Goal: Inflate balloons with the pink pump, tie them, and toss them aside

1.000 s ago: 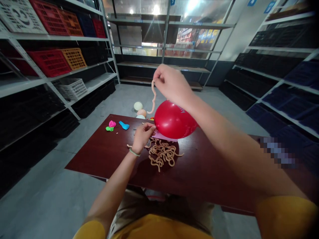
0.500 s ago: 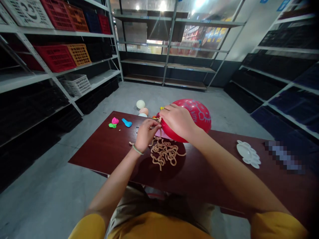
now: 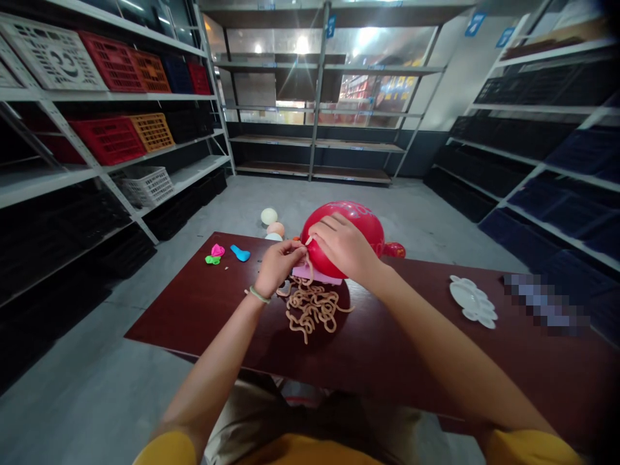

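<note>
An inflated red balloon [image 3: 356, 226] with printed lettering sits above the table, close against both hands. My left hand [image 3: 279, 266], with a pale green bracelet at the wrist, is closed in a pinch on a tan cord [image 3: 310, 261] at the balloon's near left side. My right hand [image 3: 345, 245] lies across the front of the balloon, its fingertips closed on the cord's short upper end. From there the cord hangs down toward a loose, curly heap of tan cord [image 3: 317, 307] on the table. The balloon's neck is hidden by the fingers.
On the dark red table [image 3: 194, 310] lie uninflated pink [image 3: 217, 250], green [image 3: 212, 260] and blue [image 3: 241, 253] balloons, and a white palette [image 3: 473, 300]. A pink flat item [image 3: 317, 276] sits behind the heap. Pale balloons [image 3: 269, 216] rest beyond the far edge. Shelves with crates [image 3: 109, 139] stand around.
The view has tilted up slightly. The red balloon has turned, so its printed figure has moved out of sight. My right fingertips have come down to the cord beside my left hand.
</note>
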